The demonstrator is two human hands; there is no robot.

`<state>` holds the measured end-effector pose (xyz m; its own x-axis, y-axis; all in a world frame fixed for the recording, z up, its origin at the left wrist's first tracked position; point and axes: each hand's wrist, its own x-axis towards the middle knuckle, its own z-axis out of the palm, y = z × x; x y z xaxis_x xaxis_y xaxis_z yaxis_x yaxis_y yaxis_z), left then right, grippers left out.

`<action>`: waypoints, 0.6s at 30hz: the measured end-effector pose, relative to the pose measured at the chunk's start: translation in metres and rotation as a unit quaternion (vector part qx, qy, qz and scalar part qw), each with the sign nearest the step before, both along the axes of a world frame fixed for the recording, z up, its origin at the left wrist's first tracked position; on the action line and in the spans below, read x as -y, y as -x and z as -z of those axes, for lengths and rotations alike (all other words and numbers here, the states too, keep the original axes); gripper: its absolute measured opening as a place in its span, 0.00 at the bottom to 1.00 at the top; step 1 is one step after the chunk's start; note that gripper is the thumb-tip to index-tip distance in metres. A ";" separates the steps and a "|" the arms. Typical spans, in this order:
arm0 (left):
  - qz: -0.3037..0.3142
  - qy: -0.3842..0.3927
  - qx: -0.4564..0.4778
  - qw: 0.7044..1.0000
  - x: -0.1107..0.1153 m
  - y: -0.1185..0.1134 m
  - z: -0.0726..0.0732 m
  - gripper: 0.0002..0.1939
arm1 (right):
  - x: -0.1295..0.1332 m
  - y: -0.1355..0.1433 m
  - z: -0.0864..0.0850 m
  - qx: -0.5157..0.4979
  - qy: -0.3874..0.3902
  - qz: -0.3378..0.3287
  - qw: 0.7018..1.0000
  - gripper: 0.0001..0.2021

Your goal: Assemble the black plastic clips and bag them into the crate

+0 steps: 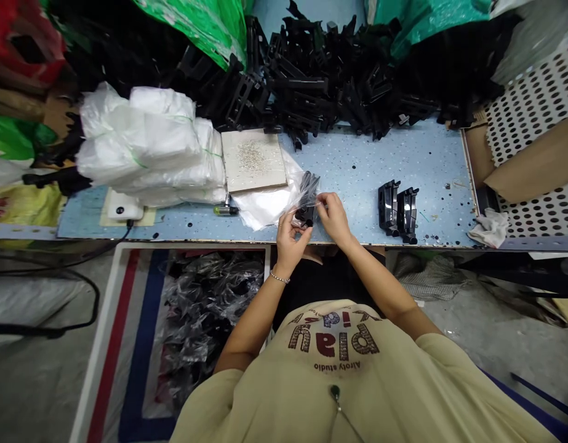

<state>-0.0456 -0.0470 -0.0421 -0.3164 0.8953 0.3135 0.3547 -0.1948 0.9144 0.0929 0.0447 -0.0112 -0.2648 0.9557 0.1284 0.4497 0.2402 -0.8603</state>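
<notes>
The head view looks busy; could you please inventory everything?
Bench: one, light blue, centre
Bagged part: one, black, bench front
Standing parts: two, black, bench right
Part pile: uncounted, black, bench back
Bag stack: uncounted, white, bench left
Board: one, beige, beside stack
Sacks: several, mostly green, bench back
Device: one, white, bench left
Cloth: one, whitish, bench right
Perforated panel: one, white, far right
Cardboard: some, brown, far right
Crate: one, white-rimmed, lower left
Bagged pile: uncounted, black, inside crate
Shirt: one, beige, bottom centre
Left hand, right hand: two, bare, at bagged part
</notes>
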 end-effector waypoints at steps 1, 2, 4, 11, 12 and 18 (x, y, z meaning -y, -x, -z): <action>-0.004 0.000 -0.006 1.000 0.000 0.001 0.003 0.31 | -0.002 0.001 0.000 0.021 -0.010 -0.005 1.000 0.08; -0.010 -0.002 -0.013 1.000 0.001 0.002 0.006 0.32 | -0.002 0.000 -0.002 0.035 -0.025 -0.014 0.999 0.07; -0.016 -0.015 -0.017 1.000 0.000 0.004 0.010 0.34 | 0.005 -0.004 -0.005 0.049 -0.069 -0.043 0.995 0.07; 0.166 0.032 -0.040 0.985 -0.013 0.020 -0.011 0.22 | 0.044 0.000 -0.026 0.028 -0.137 -0.239 0.961 0.12; 0.160 0.044 -0.033 0.986 -0.009 0.026 -0.020 0.17 | 0.046 -0.001 -0.032 0.003 -0.130 -0.290 0.948 0.12; -0.015 0.223 -0.001 0.975 0.107 0.116 -0.100 0.07 | 0.009 -0.081 -0.070 0.098 -0.036 -0.173 0.979 0.17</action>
<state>-0.1615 -0.1542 0.0579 -0.3447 0.9328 -0.1049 0.3558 0.2332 0.9050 0.1742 0.0355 0.0590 -0.5968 0.7953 0.1069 0.4860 0.4642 -0.7404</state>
